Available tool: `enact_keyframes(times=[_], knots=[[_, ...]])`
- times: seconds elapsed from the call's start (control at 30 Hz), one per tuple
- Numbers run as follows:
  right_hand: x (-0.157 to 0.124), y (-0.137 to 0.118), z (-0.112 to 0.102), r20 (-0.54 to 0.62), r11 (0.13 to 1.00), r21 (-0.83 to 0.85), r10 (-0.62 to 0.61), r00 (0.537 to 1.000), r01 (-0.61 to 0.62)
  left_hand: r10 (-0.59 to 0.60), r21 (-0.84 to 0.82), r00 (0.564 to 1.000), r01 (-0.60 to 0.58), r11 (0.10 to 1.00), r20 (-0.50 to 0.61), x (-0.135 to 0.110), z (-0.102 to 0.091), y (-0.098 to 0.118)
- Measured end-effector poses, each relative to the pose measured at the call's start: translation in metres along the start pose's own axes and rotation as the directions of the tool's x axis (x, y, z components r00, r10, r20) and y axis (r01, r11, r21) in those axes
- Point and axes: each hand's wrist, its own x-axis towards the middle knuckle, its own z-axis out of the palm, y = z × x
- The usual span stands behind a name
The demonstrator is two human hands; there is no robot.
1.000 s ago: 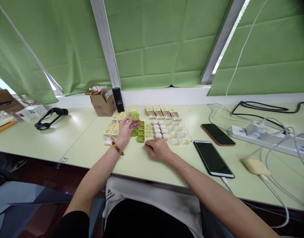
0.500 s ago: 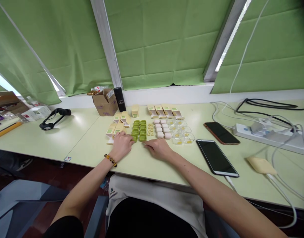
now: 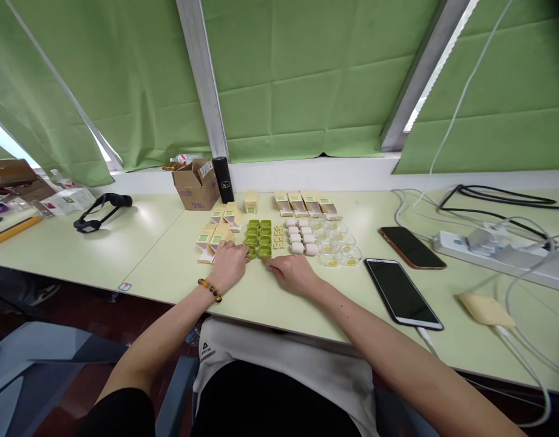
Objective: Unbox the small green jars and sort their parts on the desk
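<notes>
Small green open-topped boxes (image 3: 264,251) stand in two columns on the table. My left hand (image 3: 230,267), with a beaded bracelet at the wrist, reaches in from the left. Its fingertips touch the front left green box and partly cover it. Low on the table, my right hand (image 3: 294,270) has its index finger stretched to the front edge of the front right box, the other fingers loosely bent. Tiny yellowish squares (image 3: 278,238), pale pink cylinders (image 3: 297,247) and clear cups (image 3: 351,258) with yellow marks lie in columns to the right.
Cream cartons with green labels (image 3: 314,204) lie behind and left of the boxes. A cardboard box (image 3: 195,189) and black cylinder (image 3: 223,180) stand at the back. Two phones (image 3: 403,294), a power strip (image 3: 488,249) and cables lie right; a black headset (image 3: 101,212) lies left.
The view has shifted slightly, so the scene sits a little further right. Both hands stay at the front green boxes, with hardly any visible movement.
</notes>
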Motion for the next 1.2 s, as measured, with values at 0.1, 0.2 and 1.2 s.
enact_keyframes(times=[0.1, 0.2, 1.2], knots=[[0.0, 0.0, 0.0, 0.012, 1.0, -0.001, 0.007, 1.0, -0.007, -0.011, 0.026, 1.0, 0.011, 1.0, 0.0, 0.001, 0.002, -0.001], [0.0, -0.001, -0.001, 0.029, 1.0, -0.01, 0.013, 0.999, -0.013, -0.005, 0.048, 1.0, 0.006, 0.999, -0.012, 0.003, 0.005, -0.002], [-0.008, -0.003, 0.0, -0.113, 0.978, 0.096, -0.177, 0.978, 0.188, -0.249, -0.048, 0.949, 0.263, 0.964, 0.191, 0.181, 0.016, -0.041]])
